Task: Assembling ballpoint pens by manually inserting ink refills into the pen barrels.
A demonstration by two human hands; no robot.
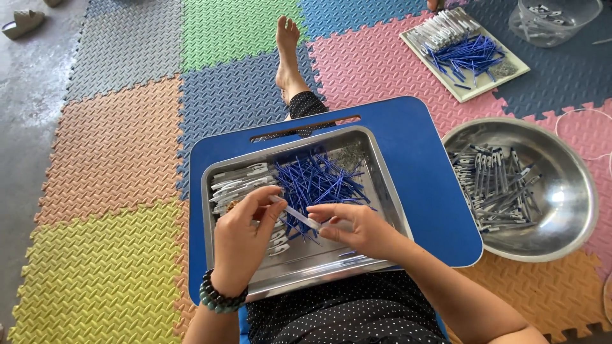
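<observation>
A steel tray rests on a blue lap desk. A pile of thin blue sticks lies in its middle, with flat grey metal clips stacked at its left. My left hand and my right hand meet above the tray's near part. Between them they pinch one slim grey clip, the left fingers at its far end and the right fingers at its near end. A dark bead bracelet circles my left wrist.
A round steel bowl with several assembled clips sits on the right. Farther back lie a flat board with more clips and blue sticks, and a clear container. My bare foot stretches over coloured foam mats.
</observation>
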